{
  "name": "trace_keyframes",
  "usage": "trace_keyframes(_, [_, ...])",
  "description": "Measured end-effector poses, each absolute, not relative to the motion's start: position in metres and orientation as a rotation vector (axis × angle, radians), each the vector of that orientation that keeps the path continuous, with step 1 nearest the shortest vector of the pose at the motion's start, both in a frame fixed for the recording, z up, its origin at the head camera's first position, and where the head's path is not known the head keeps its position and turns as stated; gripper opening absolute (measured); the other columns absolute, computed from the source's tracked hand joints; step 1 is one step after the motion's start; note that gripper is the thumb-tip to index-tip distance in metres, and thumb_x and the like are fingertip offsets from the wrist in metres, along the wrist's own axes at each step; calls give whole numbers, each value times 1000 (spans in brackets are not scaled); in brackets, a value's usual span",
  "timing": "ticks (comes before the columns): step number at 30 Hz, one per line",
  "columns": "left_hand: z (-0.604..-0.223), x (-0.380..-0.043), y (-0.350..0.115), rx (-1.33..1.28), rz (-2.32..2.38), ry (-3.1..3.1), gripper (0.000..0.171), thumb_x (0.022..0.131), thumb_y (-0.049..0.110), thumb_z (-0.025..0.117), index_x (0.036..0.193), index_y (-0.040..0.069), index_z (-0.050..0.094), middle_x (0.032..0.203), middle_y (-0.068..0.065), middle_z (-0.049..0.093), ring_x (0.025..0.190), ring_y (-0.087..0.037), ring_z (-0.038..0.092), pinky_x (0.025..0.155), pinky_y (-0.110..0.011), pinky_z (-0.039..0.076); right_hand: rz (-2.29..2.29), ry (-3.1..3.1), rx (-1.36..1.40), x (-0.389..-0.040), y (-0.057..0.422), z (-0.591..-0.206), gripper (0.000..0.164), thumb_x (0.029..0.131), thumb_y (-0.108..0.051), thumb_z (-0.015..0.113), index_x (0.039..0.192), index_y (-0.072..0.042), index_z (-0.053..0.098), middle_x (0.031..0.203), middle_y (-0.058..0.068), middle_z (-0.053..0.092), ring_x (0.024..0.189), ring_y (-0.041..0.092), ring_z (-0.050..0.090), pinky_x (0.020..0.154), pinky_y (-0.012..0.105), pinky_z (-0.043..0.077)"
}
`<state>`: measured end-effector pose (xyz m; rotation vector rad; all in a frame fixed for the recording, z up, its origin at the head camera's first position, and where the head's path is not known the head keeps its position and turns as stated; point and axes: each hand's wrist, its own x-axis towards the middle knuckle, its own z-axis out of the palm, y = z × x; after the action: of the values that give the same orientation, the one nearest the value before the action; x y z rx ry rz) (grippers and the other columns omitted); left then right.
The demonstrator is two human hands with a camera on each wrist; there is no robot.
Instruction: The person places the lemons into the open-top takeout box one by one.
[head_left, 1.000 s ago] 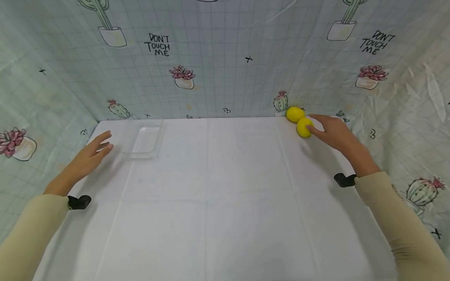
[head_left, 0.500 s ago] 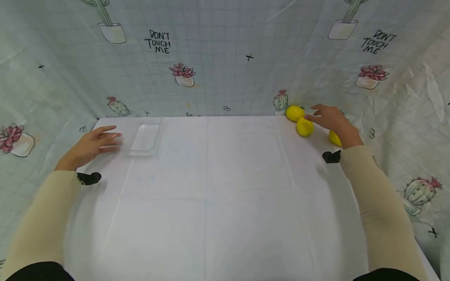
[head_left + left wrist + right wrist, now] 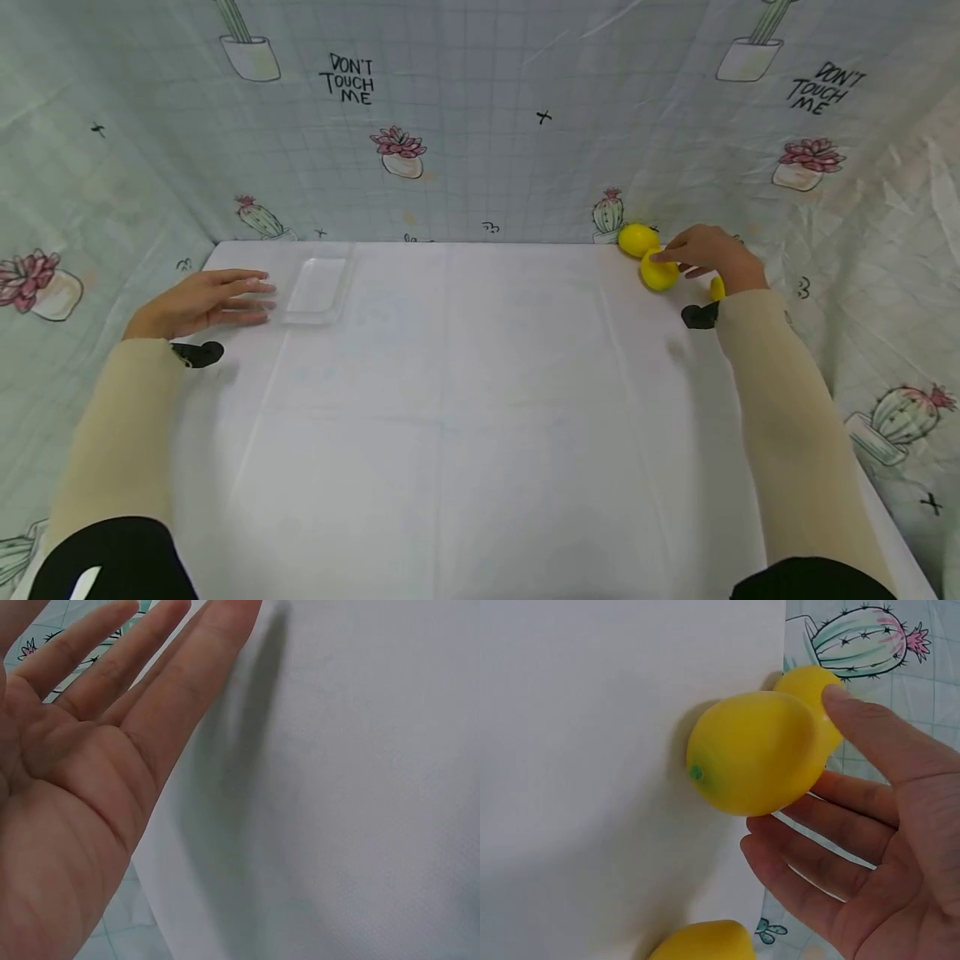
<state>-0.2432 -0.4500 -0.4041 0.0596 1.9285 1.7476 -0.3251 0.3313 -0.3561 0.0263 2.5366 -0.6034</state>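
Note:
Three yellow lemons are at the far right of the table. The front lemon [image 3: 657,273] touches or nearly touches the back lemon [image 3: 638,239]; a third lemon [image 3: 717,288] is partly hidden by my right wrist. My right hand [image 3: 712,252] reaches around the front lemon. In the right wrist view, the thumb lies above that lemon [image 3: 750,754] and the loosely bent fingers are beside and below it, without a clear grip. My left hand [image 3: 206,302], palm down with fingers extended, hovers just left of a clear plastic tray [image 3: 317,318] and holds nothing.
A white cloth with fold lines covers the table [image 3: 442,417]. Its far edge meets a cactus-printed curtain [image 3: 465,125], which also hangs along the left and right sides. The back lemon sits close to that curtain.
My right hand has drawn back from the lemons and come in again at the front one, uncovering part of the third lemon. My left hand has moved right, closer to the tray.

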Motion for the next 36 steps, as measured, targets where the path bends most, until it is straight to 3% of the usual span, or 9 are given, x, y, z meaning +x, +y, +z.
trace_keyframes(9, [-398, -254, -443, 57, 1688, 1901, 51, 110, 10, 45, 156, -5, 30, 146, -6, 57, 127, -27, 62, 102, -42, 52, -636, 2494, 39, -330, 329, -357, 71, 101, -38, 64, 146, 13, 41, 146, 35, 41, 125, 48, 52, 102, 53, 52])
trace_keyframes(16, [-398, -256, -441, 30, 1720, 1872, 43, 108, 3, 46, 151, 0, 43, 143, -7, 59, 125, -26, 64, 101, -41, 53, -665, 2461, 4, -326, 326, -355, 73, 100, -34, 67, 149, 12, 37, 150, 35, 36, 126, 48, 51, 102, 53, 52])
trace_keyframes(25, [-400, -255, -437, 4, 1748, 1893, 44, 107, 4, 50, 148, -7, 41, 141, -8, 60, 126, -27, 63, 103, -44, 53, -694, 2419, -17, -325, 332, -361, 78, 99, -34, 69, 154, 7, 33, 157, 31, 30, 129, 45, 50, 106, 55, 49])
trace_keyframes(32, [-401, -252, -431, -78, 1869, 1796, 37, 106, 1, 51, 142, -5, 51, 139, -8, 62, 124, -30, 63, 103, -47, 51, -698, 2427, -115, -321, 337, -366, 74, 100, -30, 67, 154, 7, 32, 157, 32, 28, 131, 47, 49, 106, 57, 47])
trace_keyframes(36, [-402, -248, -431, -104, 1903, 1761, 35, 106, 1, 50, 141, -3, 52, 138, -6, 63, 126, -31, 62, 105, -49, 49, -662, 2472, -196, -317, 341, -366, 75, 99, -35, 68, 156, 1, 34, 157, 31, 30, 134, 49, 45, 110, 64, 39])
